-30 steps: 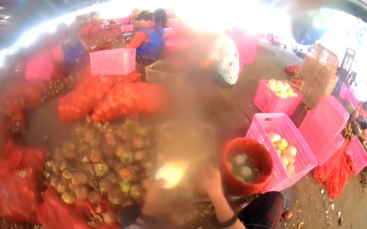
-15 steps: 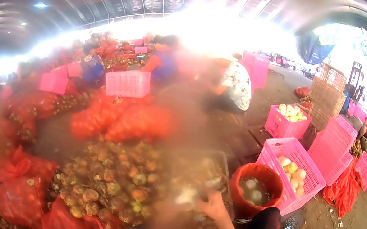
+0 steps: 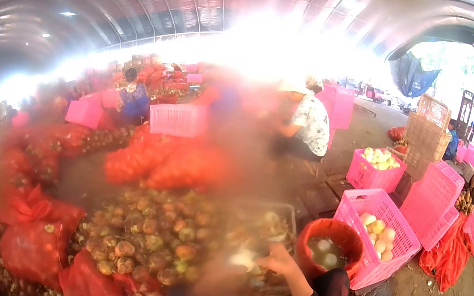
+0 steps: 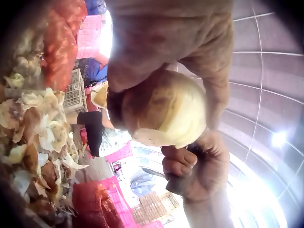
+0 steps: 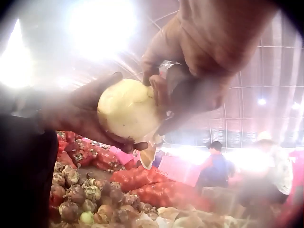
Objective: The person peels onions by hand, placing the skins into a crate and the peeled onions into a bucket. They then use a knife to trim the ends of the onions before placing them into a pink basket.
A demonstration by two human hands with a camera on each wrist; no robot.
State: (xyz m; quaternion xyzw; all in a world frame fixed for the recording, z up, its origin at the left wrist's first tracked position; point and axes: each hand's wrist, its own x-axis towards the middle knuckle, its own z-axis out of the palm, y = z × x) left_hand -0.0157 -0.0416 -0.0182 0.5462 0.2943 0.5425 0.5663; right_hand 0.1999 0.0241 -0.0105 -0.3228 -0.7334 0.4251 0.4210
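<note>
A partly peeled, pale onion (image 4: 166,111) sits in the grip of my left hand (image 4: 166,42), its fingers curled round it. My right hand (image 4: 202,168) is close against the onion, fingers curled round a small dark knife (image 4: 176,184). In the right wrist view, the right hand (image 5: 209,52) touches the onion (image 5: 128,109) with its fingertips, and a loose flap of skin (image 5: 148,154) hangs below. Left hand (image 5: 78,111) supports the other side. In the head view the onion (image 3: 243,259) is blurred beside the right hand (image 3: 282,262); glare veils the left hand.
Unpeeled onions (image 3: 143,232) lie heaped at left beside red net bags (image 3: 38,250). A tray of peelings (image 4: 38,137) is below the hands. Right of it stand a red-lined bucket (image 3: 330,246) and a pink crate (image 3: 381,233) with peeled onions. Other people sit farther back.
The head view has tilted and turned, so the surroundings sit lower and farther right. Both hands remain together at the onion; the right hand and forearm show at a slightly different angle.
</note>
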